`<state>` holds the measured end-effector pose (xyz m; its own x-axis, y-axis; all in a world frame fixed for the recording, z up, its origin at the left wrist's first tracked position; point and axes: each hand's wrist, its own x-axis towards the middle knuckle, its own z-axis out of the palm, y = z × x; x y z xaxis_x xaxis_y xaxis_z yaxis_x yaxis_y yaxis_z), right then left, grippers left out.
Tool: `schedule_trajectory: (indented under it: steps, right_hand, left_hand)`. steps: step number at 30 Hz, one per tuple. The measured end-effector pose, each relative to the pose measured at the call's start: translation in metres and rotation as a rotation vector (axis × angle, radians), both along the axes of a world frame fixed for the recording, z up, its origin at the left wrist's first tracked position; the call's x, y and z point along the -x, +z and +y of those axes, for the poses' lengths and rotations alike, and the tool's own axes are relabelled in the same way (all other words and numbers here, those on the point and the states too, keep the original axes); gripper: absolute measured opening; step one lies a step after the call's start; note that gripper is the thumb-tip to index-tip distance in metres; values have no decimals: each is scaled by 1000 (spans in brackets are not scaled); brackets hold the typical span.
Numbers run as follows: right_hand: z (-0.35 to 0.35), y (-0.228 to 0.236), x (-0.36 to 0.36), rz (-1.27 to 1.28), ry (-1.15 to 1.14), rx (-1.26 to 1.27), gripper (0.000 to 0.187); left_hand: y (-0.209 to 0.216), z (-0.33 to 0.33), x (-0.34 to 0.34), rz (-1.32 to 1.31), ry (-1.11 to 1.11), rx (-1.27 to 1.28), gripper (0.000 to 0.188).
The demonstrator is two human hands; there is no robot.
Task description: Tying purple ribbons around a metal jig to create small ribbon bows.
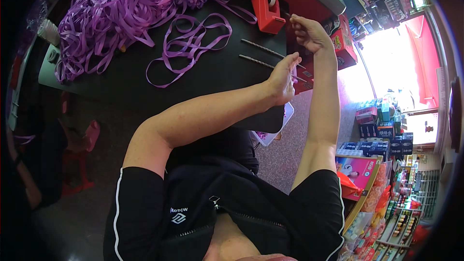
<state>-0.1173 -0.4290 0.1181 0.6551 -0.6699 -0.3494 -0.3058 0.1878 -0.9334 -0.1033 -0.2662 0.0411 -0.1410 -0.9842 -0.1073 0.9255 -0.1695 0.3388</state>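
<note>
Twin twisted metal rods, the upper rod [263,47] and the lower rod [256,61], jut left over the dark table from a red base. My left hand [283,79] is at their right ends, fingers closed around a bit of purple ribbon [294,74], partly hidden by the hand. Farther back, my right hand [311,35] is raised with curled fingers, thumb and forefinger pinched beside the red tape dispenser [268,12]. Whatever that pinch holds is too small to make out. Loops of loose purple ribbon [181,57] lie left of the rods.
A big heap of purple ribbon [118,14] covers the table's far left. Below the table's right corner stands a white bin [278,133] with purple bits inside. A red box [344,43] is beyond my right wrist. Shop shelves [396,212] line the right. Another person sits at left.
</note>
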Motion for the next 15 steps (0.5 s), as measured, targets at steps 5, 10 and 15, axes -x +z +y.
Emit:
schedule_trajectory:
  steps: [5, 10, 15]
  right_hand:
    - [3, -19, 3, 11, 10, -27, 19]
    - [10, -34, -1, 37, -96, 7, 25]
    - [9, -48, -6, 15, -90, 67, 25]
  left_hand:
    - [-1, 0, -2, -1, -9, 10, 77]
    - [20, 15, -3, -6, 35, 62, 72]
    - [16, 11, -5, 73, 47, 34, 56]
